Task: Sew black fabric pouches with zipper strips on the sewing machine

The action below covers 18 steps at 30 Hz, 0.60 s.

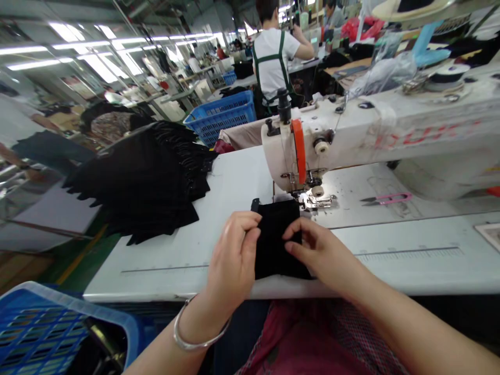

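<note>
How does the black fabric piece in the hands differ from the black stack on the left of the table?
The black fabric piece is single, pinched by the left hand and right hand at the presser foot. The black stack is many fanned pieces, untouched, overhanging the table edge. Both are black fabric.

Wearer, as I see it through the head camera:

- Left hand (234, 255): bare, no glove, no ring that I can make out. Forearm bare, no sleeve showing.
- Left wrist: one plain silver bangle (197, 333), thin, smooth and round, sitting loosely.
- Right hand (316, 250): bare, no glove; nails short and unpainted. Wrist and forearm bare, no band, no sleeve showing.
- Lap: garment (308, 338) in a red-pink and dark checked print; a darker blue cloth shows beside it on its left.
</note>
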Available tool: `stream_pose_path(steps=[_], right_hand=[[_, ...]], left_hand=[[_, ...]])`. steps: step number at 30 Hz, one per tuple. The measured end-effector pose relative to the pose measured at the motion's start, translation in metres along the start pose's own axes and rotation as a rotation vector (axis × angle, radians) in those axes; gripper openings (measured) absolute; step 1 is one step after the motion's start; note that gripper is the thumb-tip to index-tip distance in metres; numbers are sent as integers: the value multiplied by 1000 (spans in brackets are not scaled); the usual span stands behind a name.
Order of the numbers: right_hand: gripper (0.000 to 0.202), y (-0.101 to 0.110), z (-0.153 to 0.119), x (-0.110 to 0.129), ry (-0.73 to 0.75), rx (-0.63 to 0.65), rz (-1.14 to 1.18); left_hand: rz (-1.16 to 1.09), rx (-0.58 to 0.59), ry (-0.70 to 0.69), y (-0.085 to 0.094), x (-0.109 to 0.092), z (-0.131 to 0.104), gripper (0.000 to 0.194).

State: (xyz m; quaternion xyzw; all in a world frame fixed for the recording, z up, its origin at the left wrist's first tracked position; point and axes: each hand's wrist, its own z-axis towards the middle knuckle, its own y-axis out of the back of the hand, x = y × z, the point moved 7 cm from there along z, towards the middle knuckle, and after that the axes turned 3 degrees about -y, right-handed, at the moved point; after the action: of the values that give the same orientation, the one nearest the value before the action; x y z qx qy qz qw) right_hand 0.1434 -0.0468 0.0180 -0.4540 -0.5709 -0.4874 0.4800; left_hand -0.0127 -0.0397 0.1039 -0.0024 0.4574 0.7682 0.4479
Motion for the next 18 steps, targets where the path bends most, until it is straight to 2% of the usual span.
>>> stream_pose_path(steps=[1,4,5,7,10,12,14,16,18], right_hand=[[6,-1,-14,-2,-8,23,-65],[15,0,-57,-13,0,69,-300],[18,0,-69,-16,44,86,-387],[20,1,-85,-17,202,78,-577],[20,6,-93,-16,436,-18,-826],[20,8,-91,-17,524,-42,-911],[20,7,-90,-17,612,-29,-917],[19,7,-90,-17,687,-23,-882],[18,8,-92,-16,730,-41,-851]], left_hand=[[-24,99,-61,-7,-6,-5,14],[-28,406,-238,-34,-25,-34,19],[2,471,-281,-43,-30,-44,20],[67,523,-336,-57,-37,-59,20],[80,488,-326,-68,-41,-67,16],[13,438,-246,-68,-37,-64,14],[-101,335,-91,-59,-26,-56,14],[-204,176,73,-44,-14,-50,14],[-243,88,119,-35,-9,-49,15]])
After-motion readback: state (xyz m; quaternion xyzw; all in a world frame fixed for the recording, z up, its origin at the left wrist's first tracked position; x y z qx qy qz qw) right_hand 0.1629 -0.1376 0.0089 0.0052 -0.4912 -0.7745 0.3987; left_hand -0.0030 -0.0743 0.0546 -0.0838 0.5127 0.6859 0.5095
